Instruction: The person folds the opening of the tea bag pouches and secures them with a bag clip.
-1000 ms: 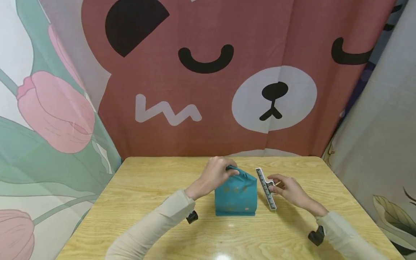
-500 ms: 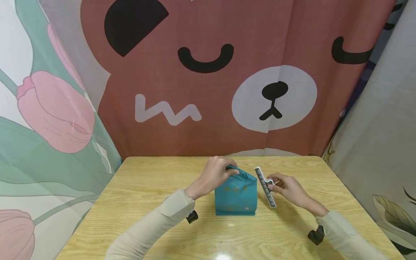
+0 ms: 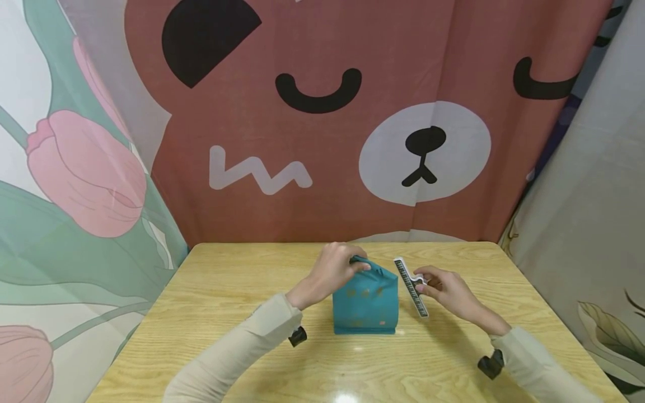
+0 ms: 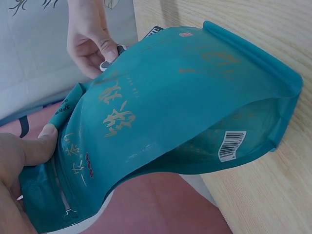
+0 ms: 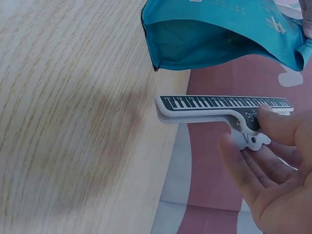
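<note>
A blue-green bag [image 3: 365,310] stands upright on the wooden worktop [image 3: 252,268]. The left hand [image 3: 336,267] pinches its folded top, with the thumb on the front and the other fingers behind. Just to the right, not touching the bag, is a long white clip [image 3: 412,288] with black and white stripes like piano keys. The right hand [image 3: 445,291] holds the clip up off the worktop, its handle squeezed between thumb and fingers. The front of the bag has big gold Chinese writing [image 4: 119,119], too curvy to read for sure, and a little red square mark [image 4: 185,34]. A white barcode label [image 4: 232,146] is on its side. The clip has small white letters too, partly hidden by the thumb. Behind the worktop hangs a curtain [image 3: 322,207] with a sleepy bear face.
</note>
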A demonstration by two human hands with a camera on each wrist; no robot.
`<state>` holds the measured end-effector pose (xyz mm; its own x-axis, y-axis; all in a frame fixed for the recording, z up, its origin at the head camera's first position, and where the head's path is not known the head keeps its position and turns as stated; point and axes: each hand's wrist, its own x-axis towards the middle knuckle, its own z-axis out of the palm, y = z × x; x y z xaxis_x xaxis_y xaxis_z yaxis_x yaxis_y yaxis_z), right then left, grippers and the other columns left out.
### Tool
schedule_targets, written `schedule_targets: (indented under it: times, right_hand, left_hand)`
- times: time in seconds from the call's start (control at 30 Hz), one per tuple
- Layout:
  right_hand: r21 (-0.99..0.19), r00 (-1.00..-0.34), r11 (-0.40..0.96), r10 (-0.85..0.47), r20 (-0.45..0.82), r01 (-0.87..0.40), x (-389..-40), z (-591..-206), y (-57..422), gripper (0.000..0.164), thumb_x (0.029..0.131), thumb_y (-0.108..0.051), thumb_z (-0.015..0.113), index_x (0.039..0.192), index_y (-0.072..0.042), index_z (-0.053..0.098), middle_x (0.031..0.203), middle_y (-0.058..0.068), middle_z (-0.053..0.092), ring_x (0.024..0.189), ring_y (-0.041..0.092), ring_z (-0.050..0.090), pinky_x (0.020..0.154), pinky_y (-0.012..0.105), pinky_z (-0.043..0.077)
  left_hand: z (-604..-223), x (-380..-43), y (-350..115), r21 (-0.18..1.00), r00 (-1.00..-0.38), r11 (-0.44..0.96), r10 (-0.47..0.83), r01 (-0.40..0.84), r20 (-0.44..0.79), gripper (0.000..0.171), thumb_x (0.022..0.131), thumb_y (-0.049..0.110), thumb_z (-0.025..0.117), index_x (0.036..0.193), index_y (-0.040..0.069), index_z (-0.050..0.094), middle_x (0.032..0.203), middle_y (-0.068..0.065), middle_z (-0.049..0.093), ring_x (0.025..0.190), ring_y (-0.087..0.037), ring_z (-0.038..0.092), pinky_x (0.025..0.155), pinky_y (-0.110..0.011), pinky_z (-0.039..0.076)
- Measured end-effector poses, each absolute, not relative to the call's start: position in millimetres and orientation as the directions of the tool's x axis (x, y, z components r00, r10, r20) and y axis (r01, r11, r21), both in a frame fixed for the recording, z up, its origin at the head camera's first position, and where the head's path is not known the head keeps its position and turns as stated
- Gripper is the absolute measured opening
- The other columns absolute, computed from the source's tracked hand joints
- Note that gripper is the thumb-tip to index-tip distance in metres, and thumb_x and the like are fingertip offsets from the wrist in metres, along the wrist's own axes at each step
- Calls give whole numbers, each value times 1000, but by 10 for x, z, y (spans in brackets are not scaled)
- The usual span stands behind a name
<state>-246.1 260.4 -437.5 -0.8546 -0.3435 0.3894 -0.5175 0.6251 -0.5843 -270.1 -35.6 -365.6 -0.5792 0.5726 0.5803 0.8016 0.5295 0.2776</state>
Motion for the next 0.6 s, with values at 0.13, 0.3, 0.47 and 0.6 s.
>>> schedule_targets:
  times: [0.13, 0.3, 0.47, 0.6]
  right_hand:
    - [-588, -854, 620, -347, 388, -519, -2454, -4364, 2595, 33, 87, 1, 73, 118, 5, 65, 89, 3, 67, 75, 9, 65, 64, 28, 55]
    - [-590, -849, 612, -347, 398, -527, -2436, -4326, 2570, 30, 87, 0, 74, 116, 5, 66, 89, 2, 69, 74, 9, 65, 63, 27, 55]
    - [-585, -837, 601, -342, 427, -545, -2420, -4290, 2552, 28, 87, 0, 74, 114, 6, 66, 89, 3, 69, 74, 12, 66, 63, 27, 55]
    - [-574, -833, 608, -339, 437, -548, -2420, -4283, 2550, 28, 87, 1, 74, 113, 7, 66, 89, 3, 69, 74, 12, 66, 64, 27, 56]
  left_hand:
    - [-3656, -2701, -359, 278, -577, 527, 573, 803, 582, 12, 88, 21, 76, 93, 10, 79, 86, 2, 74, 69, -4, 64, 65, -15, 47]
    - [-3658, -2704, -357, 274, -573, 524, 575, 806, 584, 13, 88, 21, 76, 94, 9, 79, 86, 2, 74, 68, -3, 63, 65, -15, 47]
    - [-3660, -2699, -357, 274, -574, 527, 573, 805, 586, 12, 88, 22, 76, 93, 11, 79, 86, 2, 74, 69, -3, 64, 65, -14, 47]
    - [-3659, -2698, -359, 276, -577, 528, 572, 803, 583, 12, 88, 22, 76, 93, 12, 79, 86, 3, 74, 69, -4, 64, 65, -14, 47]
